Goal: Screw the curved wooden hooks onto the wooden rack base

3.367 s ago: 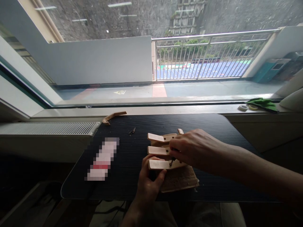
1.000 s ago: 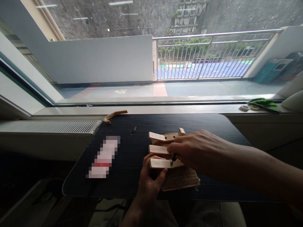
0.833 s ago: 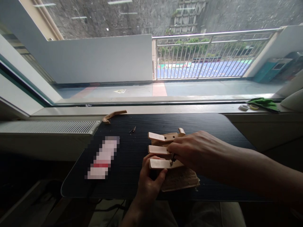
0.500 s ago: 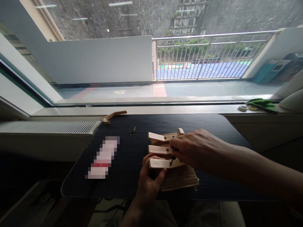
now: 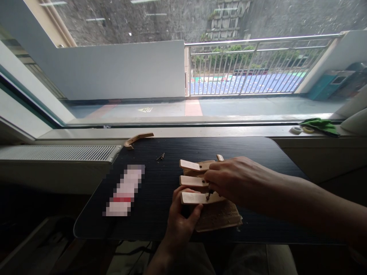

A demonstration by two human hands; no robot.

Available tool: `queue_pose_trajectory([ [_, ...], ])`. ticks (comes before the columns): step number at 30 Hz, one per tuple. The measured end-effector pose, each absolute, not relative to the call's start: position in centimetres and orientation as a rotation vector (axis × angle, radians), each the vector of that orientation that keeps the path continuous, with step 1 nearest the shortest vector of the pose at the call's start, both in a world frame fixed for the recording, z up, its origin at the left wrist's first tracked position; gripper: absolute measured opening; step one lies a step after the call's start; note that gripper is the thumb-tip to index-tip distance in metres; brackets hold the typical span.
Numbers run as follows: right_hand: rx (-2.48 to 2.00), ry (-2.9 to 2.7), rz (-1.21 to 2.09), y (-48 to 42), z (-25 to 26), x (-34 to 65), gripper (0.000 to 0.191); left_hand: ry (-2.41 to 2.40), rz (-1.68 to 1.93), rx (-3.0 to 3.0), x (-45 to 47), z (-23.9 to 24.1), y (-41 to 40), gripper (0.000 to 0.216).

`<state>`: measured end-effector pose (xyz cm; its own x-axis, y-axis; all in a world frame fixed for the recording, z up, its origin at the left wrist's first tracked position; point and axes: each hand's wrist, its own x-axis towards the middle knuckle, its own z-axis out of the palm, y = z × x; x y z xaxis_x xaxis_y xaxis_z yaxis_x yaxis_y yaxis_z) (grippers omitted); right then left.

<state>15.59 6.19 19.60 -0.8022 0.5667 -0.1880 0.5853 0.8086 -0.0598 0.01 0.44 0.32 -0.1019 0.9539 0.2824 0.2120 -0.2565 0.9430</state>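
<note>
The nearest wooden hook [image 5: 192, 198] is pinched by the left hand [image 5: 181, 220]. A slender tool [image 5: 210, 193] is gripped closely by the right hand [image 5: 231, 176], which is held palm-down above.

1. I've got the left hand [image 5: 182, 219] low, fingers [image 5: 183, 190] curled, thumb [image 5: 195, 214] opposing, left forearm [image 5: 164, 254] slanting up from below!
2. And my right hand [image 5: 225, 175]: palm down, fingertips bunched, right forearm [image 5: 295, 198] slanting in from the right!

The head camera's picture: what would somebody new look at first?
Probably the shiny silver metal railing outside, upper right. Then, lower centre, the left hand grips the nearest pale, bent wooden piece, the right hand by its other end. A green cloth lies on the white windowsill, at right.
</note>
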Motion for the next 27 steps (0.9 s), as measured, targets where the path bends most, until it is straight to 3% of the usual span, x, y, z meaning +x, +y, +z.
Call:
queue_pose_trajectory([
  [7, 0.912, 2.884, -0.018, 6.4, 18.7, 15.9, 0.014, 1.322, 1.429, 1.52, 0.0, 0.5, 0.4, 0.026],
  [12, 1.031, 2.862, -0.093, 5.9, 19.6, 15.6, 0.007, 1.315, 1.433, 1.502, 0.1, 0.5, 0.4, 0.028],
  [18, 0.863, 2.919, -0.157, 5.8, 19.5, 15.9, 0.013, 1.314, 1.4, 1.507, 0.0, 0.4, 0.4, 0.029],
  [27, 0.964, 2.891, 0.002, 6.5, 18.6, 15.9, 0.011, 1.319, 1.416, 1.504, 0.0, 0.5, 0.4, 0.027],
])
